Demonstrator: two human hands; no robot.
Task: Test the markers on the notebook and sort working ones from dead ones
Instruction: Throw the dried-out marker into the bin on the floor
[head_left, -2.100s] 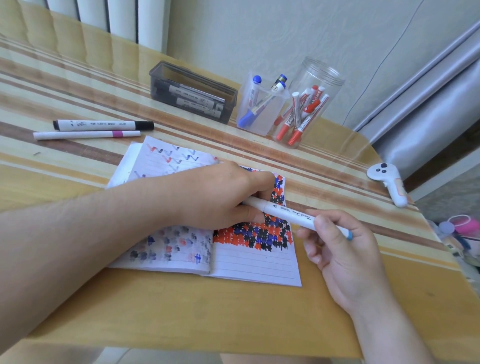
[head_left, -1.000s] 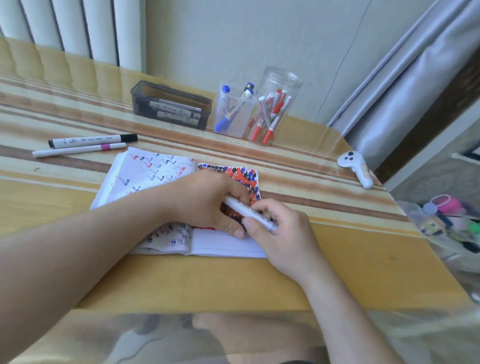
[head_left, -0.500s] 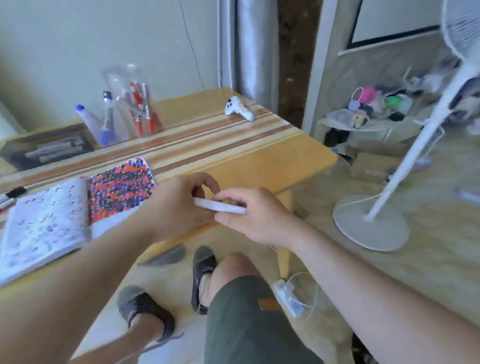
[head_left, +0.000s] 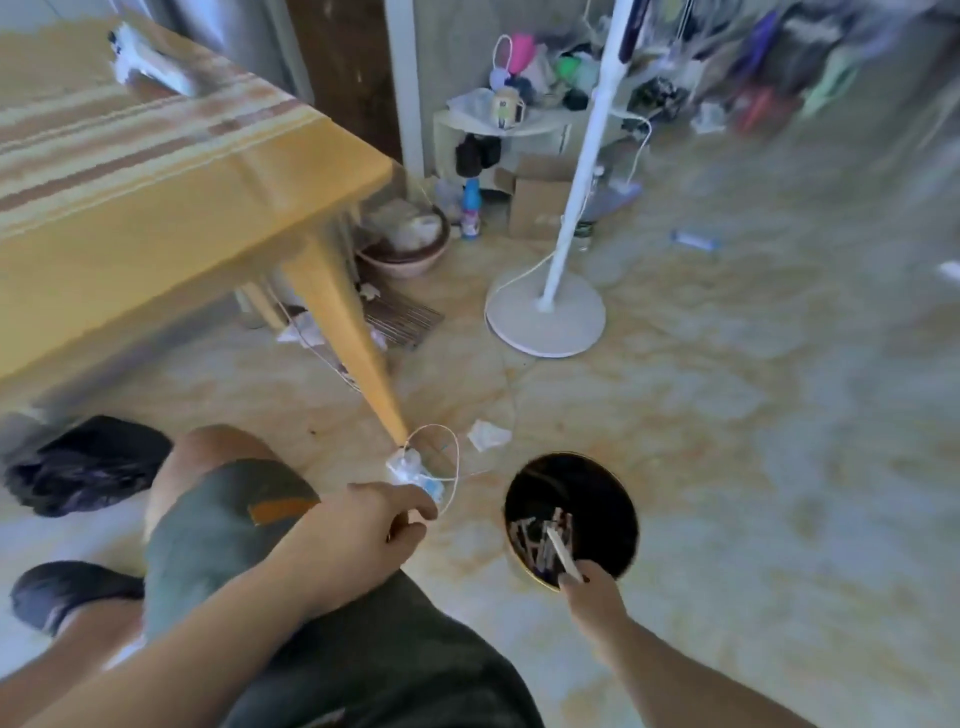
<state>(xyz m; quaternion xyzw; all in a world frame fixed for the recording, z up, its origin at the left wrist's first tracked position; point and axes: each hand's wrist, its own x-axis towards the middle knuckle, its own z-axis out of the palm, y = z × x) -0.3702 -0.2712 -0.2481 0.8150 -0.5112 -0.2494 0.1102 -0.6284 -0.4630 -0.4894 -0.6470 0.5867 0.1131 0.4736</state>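
Gaze swung from notebook on table to floor at right; marker (head_left: 563, 558) carried off table (head_left: 156, 208), now held over dark round bin (head_left: 571, 519). Marker pinched at near end by right hand (head_left: 589, 597), long axis slanted up-left, far end inside bin mouth. Bin seen holding several discarded markers (head_left: 535, 540). Right hand nearer bin; left hand (head_left: 363, 535) beside knee, fingers loosely curled, nothing held. Release judged sufficient to drop it.

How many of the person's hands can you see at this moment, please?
2. The right hand holds a white marker over the black bin on the floor; the left hand hangs above the knee, holding nothing.
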